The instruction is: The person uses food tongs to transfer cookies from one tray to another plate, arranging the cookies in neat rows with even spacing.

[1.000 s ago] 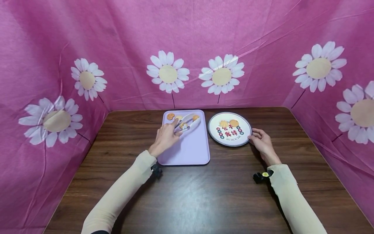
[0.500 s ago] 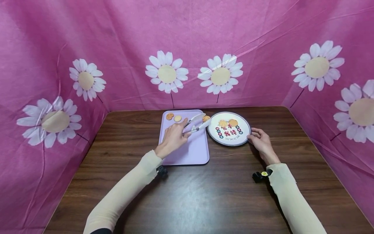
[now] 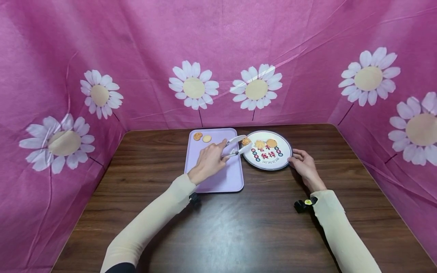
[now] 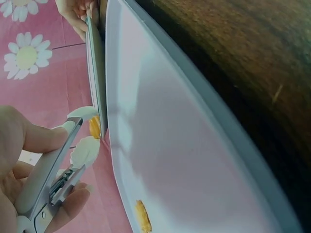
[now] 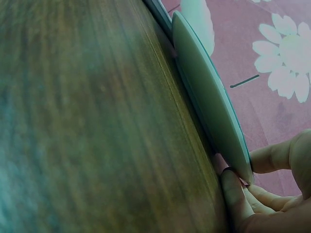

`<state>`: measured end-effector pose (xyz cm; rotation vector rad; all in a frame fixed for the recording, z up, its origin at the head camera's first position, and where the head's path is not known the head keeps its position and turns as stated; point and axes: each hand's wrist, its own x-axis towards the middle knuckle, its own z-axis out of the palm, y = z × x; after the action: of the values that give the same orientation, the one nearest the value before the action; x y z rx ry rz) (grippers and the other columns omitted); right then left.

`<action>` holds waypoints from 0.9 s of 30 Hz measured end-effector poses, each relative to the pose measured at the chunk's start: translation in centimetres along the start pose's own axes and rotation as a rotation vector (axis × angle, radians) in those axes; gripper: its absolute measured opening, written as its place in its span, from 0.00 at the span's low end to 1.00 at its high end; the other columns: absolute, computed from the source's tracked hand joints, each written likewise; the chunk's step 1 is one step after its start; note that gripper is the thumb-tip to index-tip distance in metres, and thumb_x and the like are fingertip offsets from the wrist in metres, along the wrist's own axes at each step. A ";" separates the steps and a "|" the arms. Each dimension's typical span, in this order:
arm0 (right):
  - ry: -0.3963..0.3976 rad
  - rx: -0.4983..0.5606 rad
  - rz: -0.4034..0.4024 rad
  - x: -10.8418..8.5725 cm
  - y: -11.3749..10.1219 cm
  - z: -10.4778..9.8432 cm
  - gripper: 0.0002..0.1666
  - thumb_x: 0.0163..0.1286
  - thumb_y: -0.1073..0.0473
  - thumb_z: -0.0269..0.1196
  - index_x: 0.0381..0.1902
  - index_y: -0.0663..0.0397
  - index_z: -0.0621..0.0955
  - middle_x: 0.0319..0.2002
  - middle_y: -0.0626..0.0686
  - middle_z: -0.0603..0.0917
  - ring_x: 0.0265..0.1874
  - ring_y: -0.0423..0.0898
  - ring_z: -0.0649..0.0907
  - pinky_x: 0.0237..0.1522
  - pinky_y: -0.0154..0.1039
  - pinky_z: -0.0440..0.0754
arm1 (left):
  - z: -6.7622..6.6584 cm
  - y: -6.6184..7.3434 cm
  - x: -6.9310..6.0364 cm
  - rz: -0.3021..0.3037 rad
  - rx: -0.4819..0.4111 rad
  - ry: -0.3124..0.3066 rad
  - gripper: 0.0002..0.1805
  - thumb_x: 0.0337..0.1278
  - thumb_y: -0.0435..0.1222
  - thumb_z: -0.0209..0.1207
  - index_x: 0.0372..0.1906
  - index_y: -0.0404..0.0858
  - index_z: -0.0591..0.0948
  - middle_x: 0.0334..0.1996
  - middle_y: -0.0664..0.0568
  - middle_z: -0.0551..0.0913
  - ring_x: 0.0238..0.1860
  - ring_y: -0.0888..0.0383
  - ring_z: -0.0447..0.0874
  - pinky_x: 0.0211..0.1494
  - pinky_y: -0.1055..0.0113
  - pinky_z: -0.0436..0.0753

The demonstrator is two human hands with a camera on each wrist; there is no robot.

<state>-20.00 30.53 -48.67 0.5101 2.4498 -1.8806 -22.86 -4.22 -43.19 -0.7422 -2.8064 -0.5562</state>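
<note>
My left hand grips a pair of tongs with white tips, held over the right side of the lilac tray. Between the tips sits a swirled cookie, at the left rim of a round white plate; the left wrist view shows the cookie beside the plate edge. On the plate lie a flower-shaped cookie and a round one. My right hand pinches the plate's right rim, thumb on one face and fingers at the other in the right wrist view.
A pretzel-like cookie and a pale round cookie lie at the tray's far left. Tray and plate stand side by side on the dark wooden table. A pink flowered cloth rises behind the table and along its sides.
My left hand has moved right with the tongs, carrying the swirled cookie from the tray's far right corner to the plate's left rim. My right hand keeps its hold on the plate.
</note>
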 end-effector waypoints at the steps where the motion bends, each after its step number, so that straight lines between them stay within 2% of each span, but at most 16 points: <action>1: -0.002 0.004 -0.001 0.0 0.0 0.0 0.36 0.78 0.64 0.57 0.79 0.67 0.61 0.70 0.68 0.73 0.41 0.23 0.78 0.46 0.17 0.80 | 0.0 0.1 0.0 0.003 0.007 -0.001 0.36 0.62 0.41 0.70 0.73 0.38 0.74 0.33 0.46 0.87 0.35 0.50 0.85 0.34 0.50 0.86; 14: -0.019 0.000 0.015 0.1 0.1 0.0 0.36 0.79 0.63 0.56 0.80 0.64 0.60 0.73 0.68 0.71 0.42 0.24 0.76 0.46 0.17 0.79 | -0.2 0.9 0.7 0.026 0.068 -0.004 0.34 0.61 0.41 0.70 0.70 0.36 0.76 0.35 0.45 0.89 0.36 0.48 0.87 0.31 0.50 0.86; 23: -0.021 -0.002 0.014 0.2 0.1 -0.1 0.37 0.79 0.62 0.56 0.80 0.64 0.60 0.74 0.68 0.70 0.43 0.23 0.76 0.46 0.16 0.79 | -0.7 1.4 1.1 0.068 0.159 -0.021 0.31 0.60 0.40 0.70 0.67 0.37 0.77 0.36 0.50 0.88 0.36 0.50 0.86 0.31 0.54 0.85; 27: -0.022 0.001 0.017 0.2 0.2 0.0 0.36 0.79 0.62 0.56 0.80 0.64 0.60 0.74 0.68 0.71 0.43 0.24 0.76 0.46 0.16 0.79 | -0.8 1.6 1.1 0.073 0.170 -0.031 0.30 0.59 0.40 0.71 0.65 0.37 0.77 0.35 0.51 0.88 0.35 0.51 0.86 0.31 0.56 0.84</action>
<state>-20.15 30.62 -48.89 0.5057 2.4240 -1.8708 -22.92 -2.79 -41.63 -0.8197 -2.7972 -0.2922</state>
